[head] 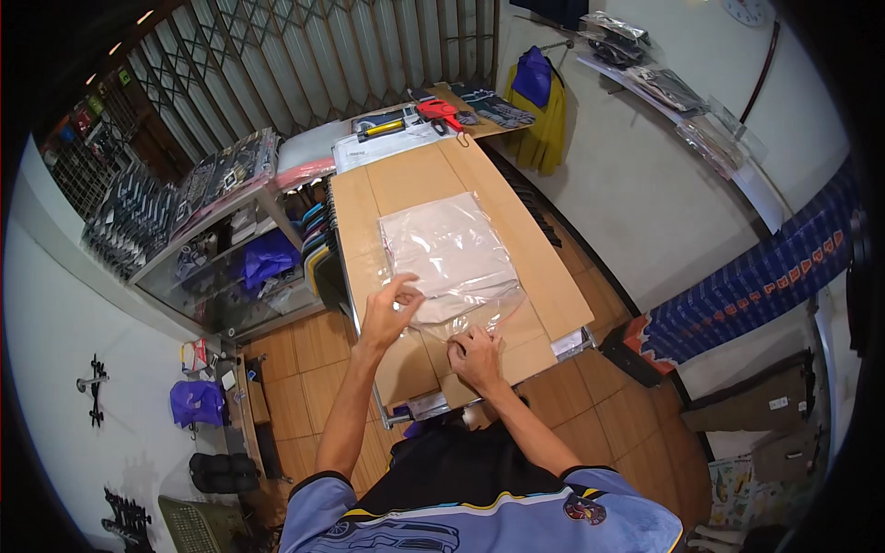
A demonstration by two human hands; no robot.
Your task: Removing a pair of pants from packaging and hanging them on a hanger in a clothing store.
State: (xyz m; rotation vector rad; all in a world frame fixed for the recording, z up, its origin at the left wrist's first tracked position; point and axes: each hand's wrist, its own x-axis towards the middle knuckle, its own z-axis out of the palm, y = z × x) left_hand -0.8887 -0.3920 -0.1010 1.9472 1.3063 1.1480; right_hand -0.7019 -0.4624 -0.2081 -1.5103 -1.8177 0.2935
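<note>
A folded pale garment [446, 242] lies flat inside a clear plastic bag [477, 319] on the cardboard-covered table [408, 173]. The bag's loose end reaches toward me past the garment and shines with creases. At its left side, my left hand [388, 312] has its thumb and fingers curled around some of the film. My right hand [477, 358] pinches the near end of the bag, low on the table, with its fingers bent. The fingertips of the right hand are partly hidden.
A red tape-gun-like tool [437, 108] and a yellow-and-black cutter [382, 130] lie beyond the table's far end. Left stands a glass display case [221, 269] topped with packed clothing. A blue roll-like package [760, 276] is at right. Garments hang under the table's left edge.
</note>
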